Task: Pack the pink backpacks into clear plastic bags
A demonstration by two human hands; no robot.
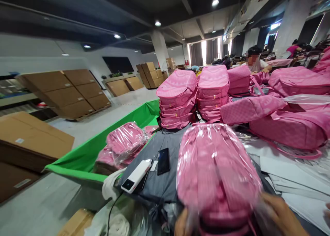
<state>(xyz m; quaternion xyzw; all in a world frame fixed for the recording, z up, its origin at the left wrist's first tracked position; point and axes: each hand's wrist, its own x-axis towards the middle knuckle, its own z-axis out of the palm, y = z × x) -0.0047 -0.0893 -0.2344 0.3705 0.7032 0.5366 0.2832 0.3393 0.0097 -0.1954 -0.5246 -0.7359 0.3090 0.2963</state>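
Wrapped backpack (216,157) pink. Left of it: phone (163,161) black, power bank (138,174) white, bin (77,154) green. Behind it, rightward: bag (249,109) checkered pink.

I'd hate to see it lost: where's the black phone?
In the head view, the black phone lies below centre on the grey cover, between the white power bank on its left and the wrapped pink backpack on its right.

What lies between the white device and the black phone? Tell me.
A small white slip lies between white device and black phone, in the head view.
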